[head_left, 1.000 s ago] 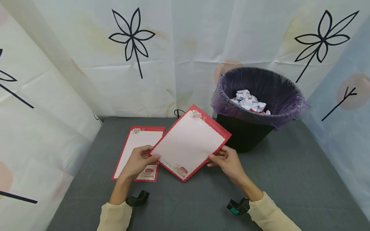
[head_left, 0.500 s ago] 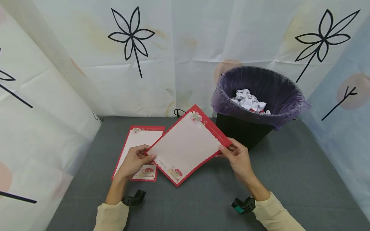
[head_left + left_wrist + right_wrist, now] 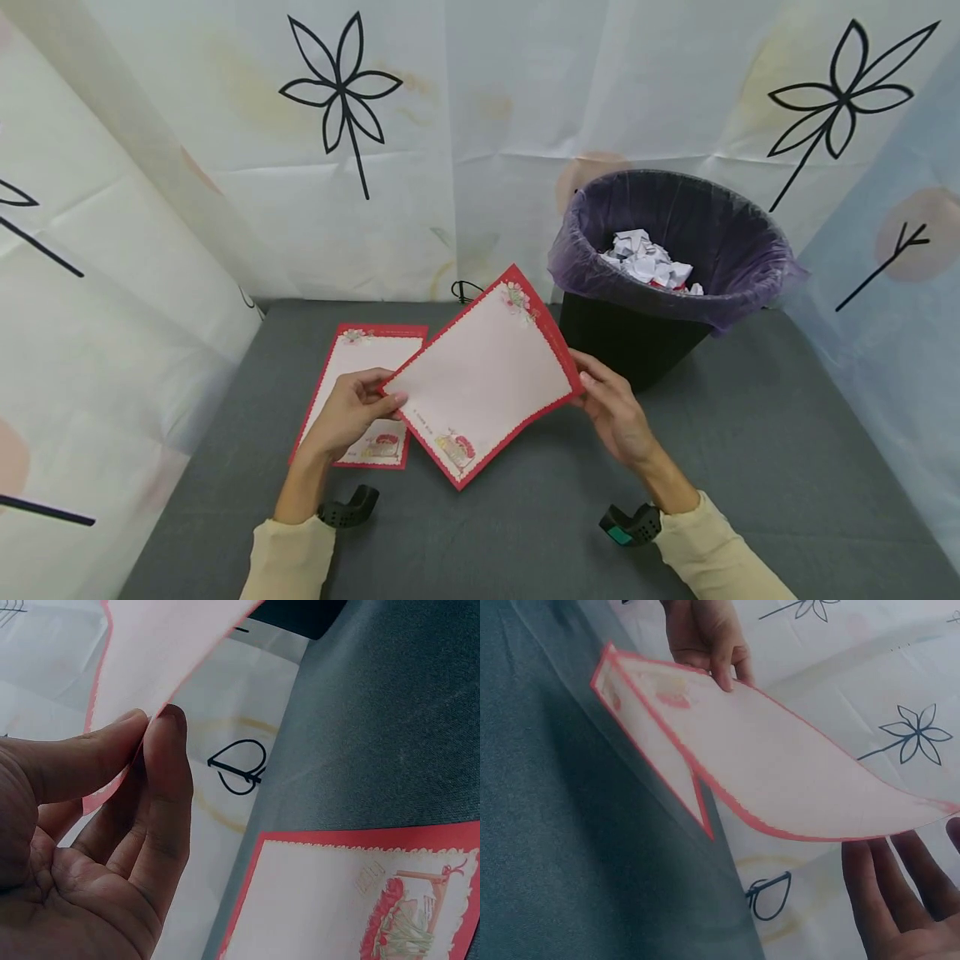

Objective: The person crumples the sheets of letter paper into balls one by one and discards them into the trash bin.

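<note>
A sheet of red-bordered letter paper (image 3: 480, 367), with flowers in one corner, is held tilted above the table. My left hand (image 3: 356, 414) pinches its left corner between thumb and fingers, plain in the left wrist view. My right hand (image 3: 615, 412) is at the right edge, where the sheet bows; its fingers (image 3: 866, 885) are extended behind that edge, and the thumb lies beside the paper rather than across its front. A matching second sheet (image 3: 382, 354) lies flat on the table at the left, partly hidden by my left hand and the raised sheet.
A black bin (image 3: 630, 337) with a purple liner (image 3: 570, 258) stands at the back right. Crumpled white paper (image 3: 645, 258) is inside it. The grey tabletop (image 3: 510, 533) ends at a white patterned cloth backdrop (image 3: 495, 100).
My right hand first slid up to the sheet's right corner; its thumb has since come off the front. The right edge now curves more. My left hand keeps its pinch, having shifted slightly.
</note>
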`<action>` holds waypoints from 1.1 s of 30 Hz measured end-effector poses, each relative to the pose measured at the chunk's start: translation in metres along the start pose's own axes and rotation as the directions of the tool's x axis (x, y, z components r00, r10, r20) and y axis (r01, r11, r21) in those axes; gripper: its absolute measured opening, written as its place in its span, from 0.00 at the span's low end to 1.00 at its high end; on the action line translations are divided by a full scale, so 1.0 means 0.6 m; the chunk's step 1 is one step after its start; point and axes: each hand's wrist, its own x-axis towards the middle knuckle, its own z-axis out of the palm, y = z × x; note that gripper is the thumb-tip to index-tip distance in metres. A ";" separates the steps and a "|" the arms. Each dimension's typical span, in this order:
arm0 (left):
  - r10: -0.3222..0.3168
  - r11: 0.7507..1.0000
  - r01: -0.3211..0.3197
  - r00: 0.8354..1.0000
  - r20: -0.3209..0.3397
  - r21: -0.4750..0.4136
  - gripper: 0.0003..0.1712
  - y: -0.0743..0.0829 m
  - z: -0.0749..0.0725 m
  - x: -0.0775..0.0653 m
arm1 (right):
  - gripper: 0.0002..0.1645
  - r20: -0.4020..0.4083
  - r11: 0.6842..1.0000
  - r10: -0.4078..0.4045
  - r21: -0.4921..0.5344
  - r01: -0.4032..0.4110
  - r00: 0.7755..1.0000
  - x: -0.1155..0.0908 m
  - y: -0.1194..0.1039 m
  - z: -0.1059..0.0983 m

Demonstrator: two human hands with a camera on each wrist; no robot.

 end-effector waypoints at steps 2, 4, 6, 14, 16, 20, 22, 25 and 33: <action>0.012 1.000 -0.012 1.000 0.006 -0.002 0.18 0.002 0.001 0.001 | 0.29 0.032 0.999 0.031 -0.025 -0.030 0.999 0.003 0.001 0.000; 0.017 1.000 -0.017 1.000 0.011 -0.003 0.18 0.004 0.002 0.002 | 0.34 0.059 0.995 0.084 -0.064 -0.080 0.995 0.006 0.002 0.000; 0.026 1.000 -0.026 0.999 0.019 -0.005 0.18 0.008 0.005 0.004 | 0.40 0.096 0.988 0.137 -0.082 -0.129 0.986 0.009 0.004 0.001; 0.039 0.999 -0.039 0.998 0.057 -0.009 0.18 0.028 0.020 0.009 | 0.45 0.153 0.958 0.283 -0.084 -0.273 0.947 0.023 0.009 0.018; 0.045 0.999 -0.045 0.997 0.059 -0.002 0.17 0.031 0.023 0.010 | 0.43 0.132 0.959 0.281 -0.082 -0.272 0.950 0.026 0.009 0.022; 0.049 0.999 -0.050 0.997 0.055 0.008 0.17 0.037 0.026 0.010 | 0.41 0.081 0.964 0.255 -0.098 -0.247 0.964 0.032 0.011 0.028; 0.050 0.999 -0.050 0.998 0.049 0.012 0.18 0.039 0.027 0.010 | 0.41 0.043 0.961 0.250 -0.134 -0.243 0.967 0.034 0.012 0.029; 0.058 0.998 -0.059 0.998 0.037 0.015 0.18 0.043 0.030 0.010 | 0.39 -0.011 0.956 0.233 -0.178 -0.231 0.972 0.038 0.015 0.031; 0.110 0.993 -0.109 0.994 0.002 -0.045 0.18 0.054 0.047 0.007 | 0.41 -0.090 0.955 0.172 -0.230 -0.188 0.981 0.044 0.025 0.038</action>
